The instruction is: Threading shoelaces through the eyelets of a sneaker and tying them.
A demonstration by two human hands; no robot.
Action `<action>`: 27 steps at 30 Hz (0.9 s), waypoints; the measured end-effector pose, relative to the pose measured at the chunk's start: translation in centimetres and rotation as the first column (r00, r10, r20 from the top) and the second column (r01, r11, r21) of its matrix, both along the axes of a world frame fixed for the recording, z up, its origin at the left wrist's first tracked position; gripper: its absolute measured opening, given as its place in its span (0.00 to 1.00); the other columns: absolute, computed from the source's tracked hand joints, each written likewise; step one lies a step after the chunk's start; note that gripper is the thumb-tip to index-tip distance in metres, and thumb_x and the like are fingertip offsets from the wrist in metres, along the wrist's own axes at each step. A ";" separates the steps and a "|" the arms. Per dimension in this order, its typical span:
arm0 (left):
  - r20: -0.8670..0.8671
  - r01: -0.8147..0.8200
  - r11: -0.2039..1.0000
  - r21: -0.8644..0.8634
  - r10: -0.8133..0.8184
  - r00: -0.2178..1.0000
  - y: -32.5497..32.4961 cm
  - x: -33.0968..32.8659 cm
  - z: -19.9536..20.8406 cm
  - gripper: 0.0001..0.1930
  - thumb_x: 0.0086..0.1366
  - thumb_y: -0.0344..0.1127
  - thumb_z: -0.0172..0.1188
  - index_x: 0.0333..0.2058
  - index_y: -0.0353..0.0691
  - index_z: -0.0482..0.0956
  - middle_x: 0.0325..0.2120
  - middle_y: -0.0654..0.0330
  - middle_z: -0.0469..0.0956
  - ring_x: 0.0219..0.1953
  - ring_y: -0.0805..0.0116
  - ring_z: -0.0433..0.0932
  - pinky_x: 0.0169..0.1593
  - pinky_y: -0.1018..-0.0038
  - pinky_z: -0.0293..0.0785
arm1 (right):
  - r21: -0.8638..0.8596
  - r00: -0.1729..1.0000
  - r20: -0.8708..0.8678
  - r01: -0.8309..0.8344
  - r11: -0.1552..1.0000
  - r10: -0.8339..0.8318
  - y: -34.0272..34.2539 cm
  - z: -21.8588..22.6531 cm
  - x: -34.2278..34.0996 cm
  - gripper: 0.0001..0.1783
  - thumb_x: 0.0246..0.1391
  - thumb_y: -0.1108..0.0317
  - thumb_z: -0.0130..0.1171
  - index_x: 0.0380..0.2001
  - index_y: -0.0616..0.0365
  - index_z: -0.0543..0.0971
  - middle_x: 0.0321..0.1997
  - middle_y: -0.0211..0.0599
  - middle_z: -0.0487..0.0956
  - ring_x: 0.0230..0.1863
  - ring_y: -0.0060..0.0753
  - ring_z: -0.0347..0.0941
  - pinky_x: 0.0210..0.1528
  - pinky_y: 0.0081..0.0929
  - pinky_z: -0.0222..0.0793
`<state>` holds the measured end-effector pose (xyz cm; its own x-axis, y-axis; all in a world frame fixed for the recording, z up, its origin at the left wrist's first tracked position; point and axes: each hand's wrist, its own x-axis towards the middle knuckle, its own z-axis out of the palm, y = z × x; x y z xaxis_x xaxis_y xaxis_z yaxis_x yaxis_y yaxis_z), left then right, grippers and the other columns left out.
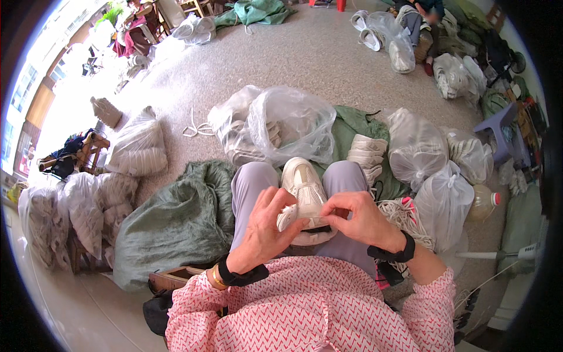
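Facing across a shoe [306, 190], left hand [264, 222] curls; right hand [365, 220] pinches.

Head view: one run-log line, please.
left hand: touching white-and-beige shoe | right hand: pinching at shoe | shoe: between grey-trousered knees, toe forward

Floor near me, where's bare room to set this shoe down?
Widest: the speckled floor beyond the large clear bag. Smaller: between that bag and the left clear bag, beyond the green sack, except for white cord. Crowded: right of the right knee, with shoe pieces, bags and laces.
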<state>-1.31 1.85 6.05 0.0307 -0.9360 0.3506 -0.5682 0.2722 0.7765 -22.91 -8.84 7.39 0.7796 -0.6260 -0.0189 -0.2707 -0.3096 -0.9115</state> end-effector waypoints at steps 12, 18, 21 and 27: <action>-0.004 -0.009 0.969 0.246 0.010 1.000 2.7 -0.2 -2.9 0.13 0.62 0.26 0.65 0.42 0.35 0.70 0.35 0.48 0.68 0.36 0.44 0.72 0.40 0.57 0.70 | -0.147 0.997 0.070 0.024 0.989 -0.014 3.3 -2.7 -2.2 0.03 0.54 0.74 0.69 0.33 0.59 0.85 0.33 0.39 0.82 0.33 0.43 0.81 0.36 0.35 0.76; 0.043 -0.039 0.976 0.215 0.031 0.999 2.9 -0.7 -2.8 0.13 0.61 0.26 0.66 0.41 0.35 0.71 0.35 0.48 0.68 0.37 0.44 0.73 0.41 0.56 0.71 | -0.350 0.994 0.108 0.035 0.936 0.003 2.1 -1.8 -1.2 0.04 0.54 0.76 0.68 0.34 0.60 0.83 0.36 0.38 0.81 0.34 0.44 0.80 0.37 0.35 0.76; 0.046 -0.046 0.978 0.206 0.037 0.998 3.1 -0.7 -2.7 0.13 0.61 0.26 0.66 0.41 0.35 0.71 0.35 0.48 0.68 0.38 0.44 0.73 0.41 0.56 0.72 | -0.231 0.994 0.102 -0.016 0.973 0.041 2.0 -2.8 -0.9 0.05 0.54 0.76 0.67 0.35 0.60 0.82 0.39 0.38 0.80 0.37 0.44 0.80 0.39 0.35 0.77; 0.043 0.020 0.975 0.220 -0.030 0.999 4.6 -0.3 -3.6 0.14 0.61 0.26 0.66 0.42 0.35 0.71 0.36 0.48 0.67 0.39 0.44 0.73 0.42 0.57 0.72 | -0.223 0.998 0.047 -0.023 0.974 0.035 4.5 -3.5 -1.3 0.04 0.55 0.76 0.67 0.34 0.60 0.82 0.39 0.37 0.79 0.39 0.44 0.80 0.40 0.37 0.77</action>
